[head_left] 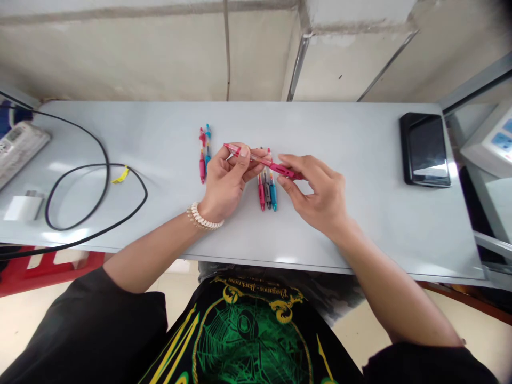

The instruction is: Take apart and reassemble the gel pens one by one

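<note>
Above the middle of the table, both hands hold a pink pen (pixel 280 169) with a clear barrel, tilted down toward the right. My left hand (pixel 230 173) pinches its clear upper part between thumb and fingers. At the other end, the fingertips of my right hand (pixel 314 186) close around the pink grip. Whether the pen is whole or in two parts I cannot tell. Beneath it lie a pink pen (pixel 261 197), a grey-black pen (pixel 268 196) and a blue pen (pixel 273 197) side by side, their upper ends partly hidden. Left of my left hand lie another pink pen (pixel 202 165) and another blue pen (pixel 208 144).
A black cable (pixel 106 154) with a yellow tag (pixel 121 175) loops across the table's left side, near a white charger (pixel 24 207) and a white power strip (pixel 24 146). A black device with a screen (pixel 426 149) stands at the right. A wall borders the table's far edge.
</note>
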Demonstrator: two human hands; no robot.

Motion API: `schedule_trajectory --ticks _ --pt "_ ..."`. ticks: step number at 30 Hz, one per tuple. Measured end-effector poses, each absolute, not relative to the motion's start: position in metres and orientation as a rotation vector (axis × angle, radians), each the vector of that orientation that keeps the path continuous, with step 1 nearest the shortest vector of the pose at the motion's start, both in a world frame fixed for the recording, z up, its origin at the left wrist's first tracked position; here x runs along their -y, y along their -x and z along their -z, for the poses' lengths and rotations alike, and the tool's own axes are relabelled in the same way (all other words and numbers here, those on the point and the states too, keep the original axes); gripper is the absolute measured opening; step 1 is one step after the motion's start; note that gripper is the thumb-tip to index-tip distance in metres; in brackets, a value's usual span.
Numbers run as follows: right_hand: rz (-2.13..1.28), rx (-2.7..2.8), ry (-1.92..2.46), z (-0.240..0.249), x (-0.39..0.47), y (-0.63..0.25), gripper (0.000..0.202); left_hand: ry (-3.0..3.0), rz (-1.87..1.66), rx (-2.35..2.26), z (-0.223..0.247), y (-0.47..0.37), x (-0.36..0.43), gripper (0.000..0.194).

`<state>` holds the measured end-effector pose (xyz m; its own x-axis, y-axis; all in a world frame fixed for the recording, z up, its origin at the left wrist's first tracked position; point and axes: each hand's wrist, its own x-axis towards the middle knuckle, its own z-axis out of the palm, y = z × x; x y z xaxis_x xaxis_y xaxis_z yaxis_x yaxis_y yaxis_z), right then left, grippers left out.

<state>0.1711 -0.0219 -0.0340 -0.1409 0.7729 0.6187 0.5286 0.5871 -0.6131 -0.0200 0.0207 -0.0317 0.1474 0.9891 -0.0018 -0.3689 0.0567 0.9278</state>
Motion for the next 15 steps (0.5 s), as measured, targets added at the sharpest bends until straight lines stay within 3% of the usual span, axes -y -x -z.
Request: schedule_trajectory --ticks 3,10,15 --pt "-0.443 1.812 1.091 0.036 0.024 -0.170 0.021 -0.999 -1.208 -0.813 0.032 0.021 -0.021 0.031" --pt "-1.169 1.696 1.081 0.034 0.028 -0.165 0.034 -0.967 -1.148 -0.757 0.029 0.024 -0.022 0.028" --pt "-1.364 1.569 0.996 0.024 0.028 -0.160 0.045 -1.008 -1.130 -0.756 0.027 0.028 -0.025 0.034"
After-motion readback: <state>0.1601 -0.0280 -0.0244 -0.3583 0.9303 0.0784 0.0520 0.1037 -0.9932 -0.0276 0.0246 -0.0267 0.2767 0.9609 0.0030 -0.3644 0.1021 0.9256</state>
